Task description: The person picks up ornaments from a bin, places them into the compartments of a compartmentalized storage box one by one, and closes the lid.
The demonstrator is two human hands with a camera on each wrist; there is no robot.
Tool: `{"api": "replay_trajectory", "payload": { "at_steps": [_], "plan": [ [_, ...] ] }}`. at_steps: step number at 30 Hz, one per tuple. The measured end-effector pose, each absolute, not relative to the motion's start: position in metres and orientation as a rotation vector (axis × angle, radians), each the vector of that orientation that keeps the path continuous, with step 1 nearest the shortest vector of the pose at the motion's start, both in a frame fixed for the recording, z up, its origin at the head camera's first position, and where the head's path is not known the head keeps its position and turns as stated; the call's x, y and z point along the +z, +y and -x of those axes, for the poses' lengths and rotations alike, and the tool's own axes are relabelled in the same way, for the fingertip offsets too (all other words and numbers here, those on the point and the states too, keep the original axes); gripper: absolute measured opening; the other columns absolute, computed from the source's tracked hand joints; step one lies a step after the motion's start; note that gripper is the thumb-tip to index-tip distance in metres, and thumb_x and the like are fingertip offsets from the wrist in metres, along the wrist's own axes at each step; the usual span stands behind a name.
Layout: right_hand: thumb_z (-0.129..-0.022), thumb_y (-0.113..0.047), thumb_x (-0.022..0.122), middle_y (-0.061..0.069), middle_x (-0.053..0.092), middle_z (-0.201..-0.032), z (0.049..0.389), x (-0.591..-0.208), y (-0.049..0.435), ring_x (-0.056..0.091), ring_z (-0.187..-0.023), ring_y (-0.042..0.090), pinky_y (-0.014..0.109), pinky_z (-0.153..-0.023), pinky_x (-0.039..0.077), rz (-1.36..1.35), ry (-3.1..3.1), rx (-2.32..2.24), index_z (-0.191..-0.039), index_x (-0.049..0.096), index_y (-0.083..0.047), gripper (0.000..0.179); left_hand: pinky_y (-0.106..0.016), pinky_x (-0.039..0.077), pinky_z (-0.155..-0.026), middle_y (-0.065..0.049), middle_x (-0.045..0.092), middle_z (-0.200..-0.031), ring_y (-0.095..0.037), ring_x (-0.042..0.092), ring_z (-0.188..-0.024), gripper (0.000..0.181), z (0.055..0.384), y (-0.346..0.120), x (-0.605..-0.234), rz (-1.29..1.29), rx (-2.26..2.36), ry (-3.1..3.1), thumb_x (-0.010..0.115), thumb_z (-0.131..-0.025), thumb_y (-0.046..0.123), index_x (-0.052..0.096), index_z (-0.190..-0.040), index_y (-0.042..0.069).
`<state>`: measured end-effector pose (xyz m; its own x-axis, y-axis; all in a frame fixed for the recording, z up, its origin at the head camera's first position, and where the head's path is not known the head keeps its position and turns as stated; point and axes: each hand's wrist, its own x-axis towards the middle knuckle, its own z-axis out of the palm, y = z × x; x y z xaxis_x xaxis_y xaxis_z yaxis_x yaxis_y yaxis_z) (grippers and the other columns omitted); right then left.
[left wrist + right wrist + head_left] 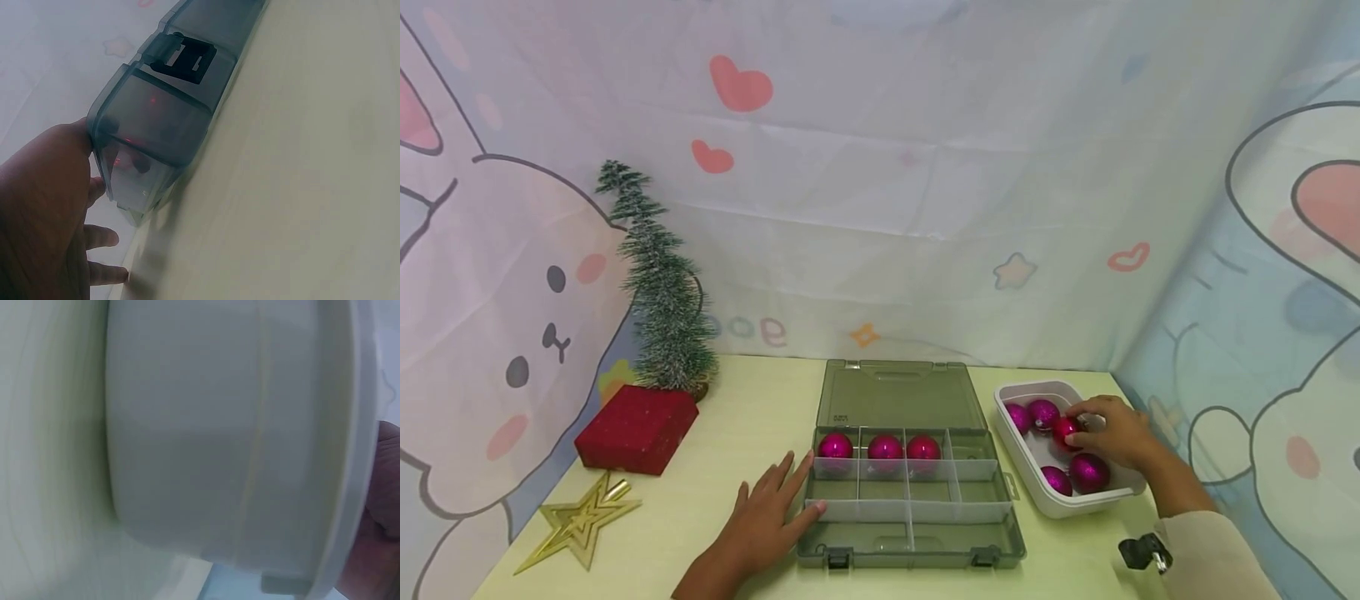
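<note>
In the head view my right hand (pixel 1112 433) reaches into a white plastic tub (pixel 1037 492) and holds a shiny red Christmas ball (pixel 1065 433) between thumb and fingers. Around it in the tub lie several glittery purple balls (pixel 1089 472). My left hand (pixel 763 521), fingers spread and fairly straight, touches the left side of a clear grey-green compartment box (pixel 910 560) with its lid (pixel 898 396) laid back. Three shiny magenta balls (pixel 885 450) sit in the back-row compartments. The right wrist view shows mostly the tub's outer wall (pixel 200 437); the held ball is hidden there.
A frosted small Christmas tree (pixel 666 308) stands at the back left, behind a red block-shaped box (pixel 638 429). In front of that box lies a gold star topper (pixel 580 521). A printed cloth (pixel 880 208) hangs behind the pale table (pixel 760 417).
</note>
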<state>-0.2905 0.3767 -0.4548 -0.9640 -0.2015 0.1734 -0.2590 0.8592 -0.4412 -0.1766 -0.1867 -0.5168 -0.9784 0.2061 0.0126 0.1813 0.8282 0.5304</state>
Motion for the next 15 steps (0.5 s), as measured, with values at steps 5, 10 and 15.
{"api": "replay_trajectory", "payload": {
  "at_steps": [5, 10, 15],
  "plan": [
    [-0.092, -0.026, 0.090, 0.023, 0.075, -0.132, 0.284, -0.449, 0.373, 0.065, -0.129, 0.052, 0.075, -0.105, 0.044, -0.415, -2.880, 0.716, -0.128, 0.078, -0.009, 0.042, -0.092, 0.013, -0.120, -0.018, 0.030, -0.180, -0.054, 0.031, -0.163, 0.081, 0.176, -0.186, -0.515, -0.314, 0.861, 2.959, 0.057, -0.107, 0.065, 0.030, -0.175, 0.030],
    [-0.094, -0.019, 0.087, 0.019, 0.077, -0.125, 0.277, -0.444, 0.365, 0.072, -0.117, 0.045, 0.070, -0.101, 0.056, -0.508, -2.822, 0.821, -0.131, 0.075, -0.002, 0.042, -0.092, 0.013, -0.120, -0.018, 0.029, -0.180, -0.053, 0.031, -0.163, 0.081, 0.175, -0.186, -0.515, -0.314, 0.874, 2.958, 0.057, -0.107, 0.065, 0.030, -0.175, 0.030],
    [-0.095, -0.015, 0.086, 0.016, 0.073, -0.127, 0.272, -0.443, 0.357, 0.072, -0.114, 0.037, 0.062, -0.100, 0.060, -0.569, -2.766, 0.817, -0.134, 0.074, -0.001, 0.043, -0.091, 0.013, -0.120, -0.017, 0.030, -0.181, -0.053, 0.030, -0.164, 0.081, 0.175, -0.187, -0.516, -0.312, 0.871, 2.960, 0.057, -0.107, 0.066, 0.030, -0.175, 0.031]
  ]
}}
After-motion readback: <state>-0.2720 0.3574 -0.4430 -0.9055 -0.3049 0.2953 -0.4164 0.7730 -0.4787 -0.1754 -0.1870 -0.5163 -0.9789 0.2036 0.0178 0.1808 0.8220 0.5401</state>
